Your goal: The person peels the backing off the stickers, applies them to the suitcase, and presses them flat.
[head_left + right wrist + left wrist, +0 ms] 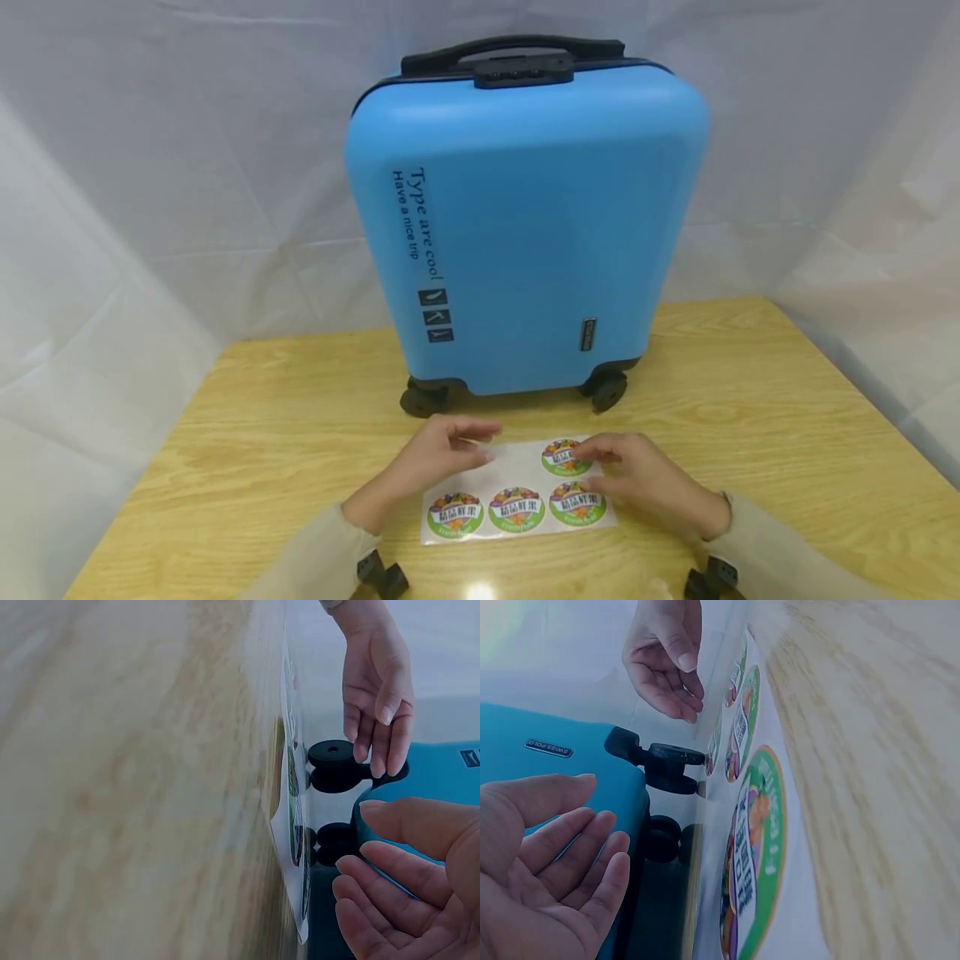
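Note:
A white sheet (495, 475) bearing several round fruit stickers (517, 509) lies flat on the wooden table. Its upper left part carries no stickers. My left hand (442, 450) hovers over the sheet's upper left corner, fingers relaxed and nothing held. Over the right end is my right hand (641, 475), its fingertips near the two right-hand stickers; in the right wrist view its loosely bent fingers (390, 892) hold nothing. Behind the sheet a blue suitcase (525, 233) stands upright on black wheels (607, 390), with a black top handle (517, 46).
The wooden table (300, 433) reaches out on both sides of the suitcase. White cloth (187, 167) hangs behind it and at the sides. Dark straps with small black devices (381, 575) sit at both wrists.

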Available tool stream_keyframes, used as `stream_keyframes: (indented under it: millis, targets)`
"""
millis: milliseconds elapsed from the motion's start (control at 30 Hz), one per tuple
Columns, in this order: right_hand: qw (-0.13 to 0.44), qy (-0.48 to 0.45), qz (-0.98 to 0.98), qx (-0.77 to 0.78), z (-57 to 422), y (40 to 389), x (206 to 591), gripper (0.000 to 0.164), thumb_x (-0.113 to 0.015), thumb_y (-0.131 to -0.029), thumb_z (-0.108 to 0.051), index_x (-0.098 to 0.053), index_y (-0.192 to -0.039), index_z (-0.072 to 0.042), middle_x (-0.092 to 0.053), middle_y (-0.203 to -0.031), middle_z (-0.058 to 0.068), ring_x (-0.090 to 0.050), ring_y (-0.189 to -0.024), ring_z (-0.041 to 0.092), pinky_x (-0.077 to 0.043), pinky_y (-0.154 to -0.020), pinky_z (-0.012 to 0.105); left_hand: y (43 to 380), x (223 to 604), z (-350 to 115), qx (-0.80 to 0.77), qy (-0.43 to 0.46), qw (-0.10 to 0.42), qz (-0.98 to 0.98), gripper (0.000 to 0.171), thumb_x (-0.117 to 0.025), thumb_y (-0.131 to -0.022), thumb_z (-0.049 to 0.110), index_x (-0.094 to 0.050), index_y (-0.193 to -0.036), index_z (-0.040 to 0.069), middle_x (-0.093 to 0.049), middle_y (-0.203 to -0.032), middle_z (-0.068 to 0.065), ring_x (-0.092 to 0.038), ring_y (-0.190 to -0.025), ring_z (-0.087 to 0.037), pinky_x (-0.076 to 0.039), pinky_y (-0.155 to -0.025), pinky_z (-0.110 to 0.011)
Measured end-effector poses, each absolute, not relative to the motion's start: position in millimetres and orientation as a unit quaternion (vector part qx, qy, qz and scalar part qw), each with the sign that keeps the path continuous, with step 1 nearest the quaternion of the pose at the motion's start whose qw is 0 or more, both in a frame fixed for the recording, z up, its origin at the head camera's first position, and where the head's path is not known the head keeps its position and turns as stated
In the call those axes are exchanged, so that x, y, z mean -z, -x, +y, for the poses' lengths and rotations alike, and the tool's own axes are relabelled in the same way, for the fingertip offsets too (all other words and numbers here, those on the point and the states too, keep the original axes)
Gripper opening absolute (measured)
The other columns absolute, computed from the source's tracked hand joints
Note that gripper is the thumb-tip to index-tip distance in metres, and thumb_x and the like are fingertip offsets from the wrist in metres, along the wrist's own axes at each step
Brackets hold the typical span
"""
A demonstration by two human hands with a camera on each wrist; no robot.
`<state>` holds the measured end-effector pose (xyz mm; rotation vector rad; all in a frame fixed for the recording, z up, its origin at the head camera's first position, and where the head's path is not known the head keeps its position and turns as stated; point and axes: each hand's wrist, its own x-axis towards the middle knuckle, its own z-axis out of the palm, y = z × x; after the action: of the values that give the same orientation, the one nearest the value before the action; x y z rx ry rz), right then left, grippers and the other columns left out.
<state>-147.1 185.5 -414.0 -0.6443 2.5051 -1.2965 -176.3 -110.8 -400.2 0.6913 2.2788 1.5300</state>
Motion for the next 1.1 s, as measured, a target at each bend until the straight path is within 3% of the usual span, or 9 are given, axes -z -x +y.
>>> stream_keyframes:
  millis: [567,1100]
  targets:
    - [0.073,0.243,0.855,0.452,173.3,156.0,414.9,0.029,-0.07,-0.085,-0.016,-0.066,-0.109,0.0,-0.068,-0.106,0.012,-0.064,-0.096,0.026,-0.051,-0.086,0.04,194.7,410.9,-79.6,-0.531,-0.226,0.222,0.785,0.044,-0.07,-0.083,0.006,-0.058,-0.125,0.0,-0.061,-0.124,-0.013,-0.058,-0.113,-0.028,-0.048,-0.093,-0.033]
    - [0.088,0.238,0.845,0.472,165.0,157.8,414.3,0.027,-0.068,-0.085,-0.009,-0.065,-0.11,0.0,-0.067,-0.108,0.014,-0.063,-0.1,0.029,-0.05,-0.088,0.042,205.4,420.7,-65.7,-0.524,-0.227,0.251,0.782,0.045,-0.071,-0.081,0.002,-0.059,-0.124,0.0,-0.062,-0.123,-0.013,-0.059,-0.113,-0.026,-0.048,-0.093,-0.031]
